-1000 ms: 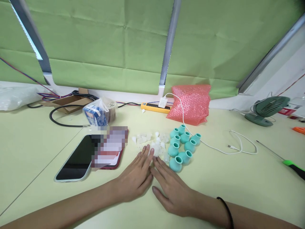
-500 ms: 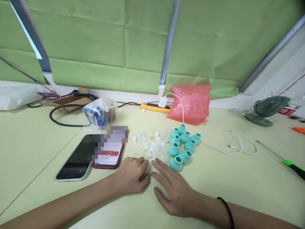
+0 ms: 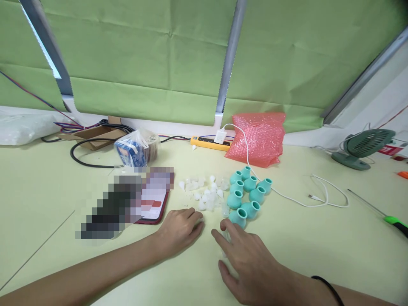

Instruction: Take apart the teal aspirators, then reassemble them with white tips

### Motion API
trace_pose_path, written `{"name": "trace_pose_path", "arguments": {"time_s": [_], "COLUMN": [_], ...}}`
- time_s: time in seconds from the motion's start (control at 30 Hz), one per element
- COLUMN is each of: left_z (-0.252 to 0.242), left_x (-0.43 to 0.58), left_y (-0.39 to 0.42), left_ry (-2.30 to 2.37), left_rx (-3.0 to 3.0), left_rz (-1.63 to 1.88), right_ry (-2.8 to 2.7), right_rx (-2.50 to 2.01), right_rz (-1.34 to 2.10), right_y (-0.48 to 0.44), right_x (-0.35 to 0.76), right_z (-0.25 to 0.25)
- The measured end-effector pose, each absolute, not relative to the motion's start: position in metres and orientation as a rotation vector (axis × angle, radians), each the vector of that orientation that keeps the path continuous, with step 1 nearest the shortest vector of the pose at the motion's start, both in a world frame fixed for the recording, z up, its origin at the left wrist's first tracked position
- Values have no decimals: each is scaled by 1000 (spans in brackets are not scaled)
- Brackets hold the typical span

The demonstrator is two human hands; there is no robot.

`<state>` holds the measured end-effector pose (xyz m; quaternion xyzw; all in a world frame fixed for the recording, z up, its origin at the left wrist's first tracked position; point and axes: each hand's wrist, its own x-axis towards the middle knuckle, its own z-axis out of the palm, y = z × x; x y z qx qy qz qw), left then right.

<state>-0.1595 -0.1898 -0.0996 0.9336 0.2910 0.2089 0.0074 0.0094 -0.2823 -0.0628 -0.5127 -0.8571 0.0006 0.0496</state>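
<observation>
My left hand (image 3: 181, 229) rests on the table in front of a scatter of small white and translucent plastic pieces (image 3: 208, 199). Its fingers are closed together, and whatever they may hold is hidden. To the right, my right hand (image 3: 245, 259) hovers low with fingers spread and thumb apart. A clear plastic piece (image 3: 226, 236) shows partly behind its fingers; whether they touch it I cannot tell. Just beyond that hand stand several teal bulb-shaped pieces (image 3: 235, 199), their round mouths facing up.
A phone (image 3: 153, 212) in a dark red case lies left, beside a blurred dark object (image 3: 111, 208). Behind are a bagged blue package (image 3: 130, 151), a yellow power strip (image 3: 208, 143) and pink bubble wrap (image 3: 258, 140). A white cable (image 3: 296, 204), screwdriver (image 3: 395, 223) and green fan (image 3: 366, 146) are right.
My right hand has moved right and nearer to me, away from my left hand, and a clear piece now shows by its fingers. My left hand has stayed nearly in place.
</observation>
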Motion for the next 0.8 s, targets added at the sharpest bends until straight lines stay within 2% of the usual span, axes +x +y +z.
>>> {"name": "trace_pose_path", "arguments": {"time_s": [0.2, 0.43, 0.63, 0.8], "left_z": [-101, -98, -97, -97], "left_x": [-159, -160, -161, -162], "left_y": [-188, -190, -189, -189], "left_ry": [902, 875, 766, 670], "left_rx": [2923, 2892, 2821, 2746], "left_rz": [734, 766, 875, 1009], "right_ry": [-2675, -2437, -2002, -1571], "right_rx": [-1577, -1391, -1109, -1125], "right_rz": [75, 255, 601, 1004], "right_y": [-277, -270, -267, -263], "right_x": [20, 23, 10, 5], "right_z": [-59, -69, -87, -98]}}
